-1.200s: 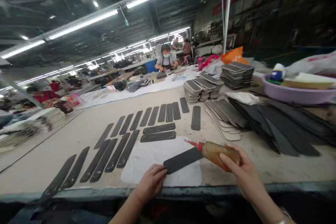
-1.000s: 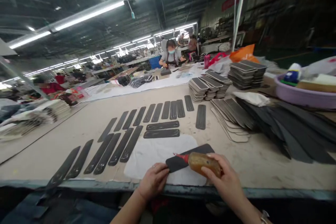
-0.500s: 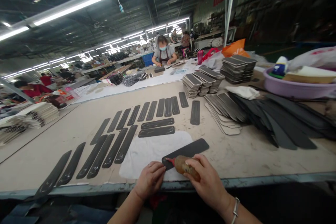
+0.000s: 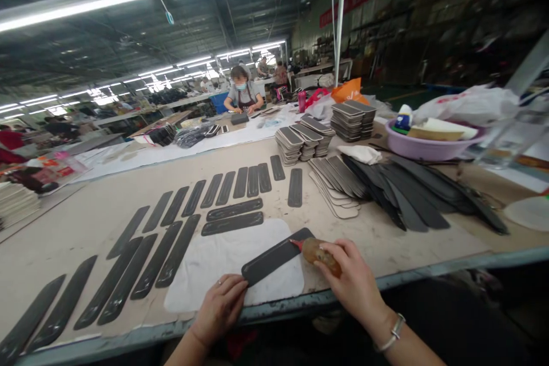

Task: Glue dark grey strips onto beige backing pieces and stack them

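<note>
The dark strip (image 4: 274, 258) lies slanted on a white sheet (image 4: 189, 283), the left hand (image 4: 223, 302) at its seven o'clock end; whether those fingers pinch or just press, I cannot tell. The right hand (image 4: 355, 279) grips an amber bottle (image 4: 313, 254), partly hidden by its fingers, red nozzle near the strip's one o'clock end. Other strips (image 4: 179, 251) spread from eight to twelve, the leftmost cut off. Black pieces (image 4: 414, 200) sit at two; beyond, a purple basin (image 4: 422, 150) holds a blue-and-white container (image 4: 403, 119).

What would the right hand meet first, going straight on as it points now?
Likely the dark strip, met by the red nozzle of the held bottle; whether nozzle and strip touch is unclear.
</note>
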`<state>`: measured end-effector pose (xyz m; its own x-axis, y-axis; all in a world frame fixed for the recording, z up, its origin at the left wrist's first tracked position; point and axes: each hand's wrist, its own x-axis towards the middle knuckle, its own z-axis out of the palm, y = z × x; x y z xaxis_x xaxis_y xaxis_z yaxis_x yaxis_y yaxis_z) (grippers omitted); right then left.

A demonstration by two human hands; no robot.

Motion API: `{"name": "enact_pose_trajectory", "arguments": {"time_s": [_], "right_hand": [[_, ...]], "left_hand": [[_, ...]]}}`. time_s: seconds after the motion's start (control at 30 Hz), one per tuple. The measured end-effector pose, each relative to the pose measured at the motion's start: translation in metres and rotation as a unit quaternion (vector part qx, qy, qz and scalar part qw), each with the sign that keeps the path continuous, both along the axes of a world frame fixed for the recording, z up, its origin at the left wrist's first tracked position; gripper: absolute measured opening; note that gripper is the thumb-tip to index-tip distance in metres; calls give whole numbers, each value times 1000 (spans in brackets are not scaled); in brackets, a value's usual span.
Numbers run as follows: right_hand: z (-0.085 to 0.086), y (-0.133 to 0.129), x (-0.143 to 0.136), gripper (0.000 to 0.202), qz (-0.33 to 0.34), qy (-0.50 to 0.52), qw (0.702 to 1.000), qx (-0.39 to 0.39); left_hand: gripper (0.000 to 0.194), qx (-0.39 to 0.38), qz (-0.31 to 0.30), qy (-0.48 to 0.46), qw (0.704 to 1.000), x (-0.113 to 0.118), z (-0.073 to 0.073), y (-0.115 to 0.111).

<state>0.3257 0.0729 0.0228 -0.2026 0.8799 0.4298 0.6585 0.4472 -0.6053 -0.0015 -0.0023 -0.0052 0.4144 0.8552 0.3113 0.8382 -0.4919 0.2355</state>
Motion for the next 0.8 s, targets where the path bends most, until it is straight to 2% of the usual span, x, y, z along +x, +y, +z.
{"name": "enact_pose_trajectory", "arguments": {"time_s": [0.23,0.37,0.5,0.67,0.8], "right_hand": [[-4,10,23,30,-83,-46,995,27],[0,8,23,32,-88,-60,993,46],[4,-2,3,30,-14,3,998,55],[10,-19,-38,29,113,70,991,-8],[13,-27,-61,31,156,75,984,-40]], "left_hand": [[28,9,-11,5,1000,-2,-3,1],[27,10,-11,1,1000,0,1,0],[27,9,2,-7,1000,2,2,0],[27,10,3,-17,1000,2,1,-1],[28,4,3,-23,1000,3,0,-1]]}}
